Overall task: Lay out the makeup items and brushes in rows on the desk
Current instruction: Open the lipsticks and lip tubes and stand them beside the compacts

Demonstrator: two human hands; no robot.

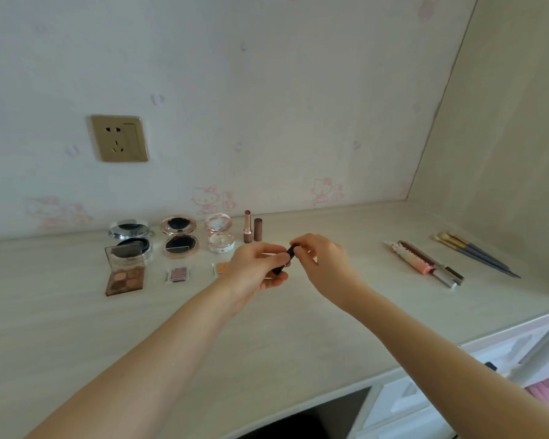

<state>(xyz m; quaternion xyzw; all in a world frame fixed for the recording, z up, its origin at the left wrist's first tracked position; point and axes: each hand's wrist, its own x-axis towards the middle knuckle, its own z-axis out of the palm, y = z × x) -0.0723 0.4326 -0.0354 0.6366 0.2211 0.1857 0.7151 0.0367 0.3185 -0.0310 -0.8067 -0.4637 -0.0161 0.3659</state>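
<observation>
Our left hand (260, 267) and right hand (320, 258) grip the dark lipstick tube (286, 259); we pull its cap straight off, gently.

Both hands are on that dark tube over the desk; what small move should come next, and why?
Probably pull the cap off: the left hand grips the dark tube while the right hand pinches its top end, and the lipstick in the back row stands uncapped beside its cap.

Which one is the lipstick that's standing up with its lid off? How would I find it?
Start at the gold wall socket and drop down to the desk, where three open round compacts sit in a row along the wall. Just right of the last, floral compact stands the lipstick, upright, red tip showing. Its brown cap stands beside it, shorter and plain.
</observation>
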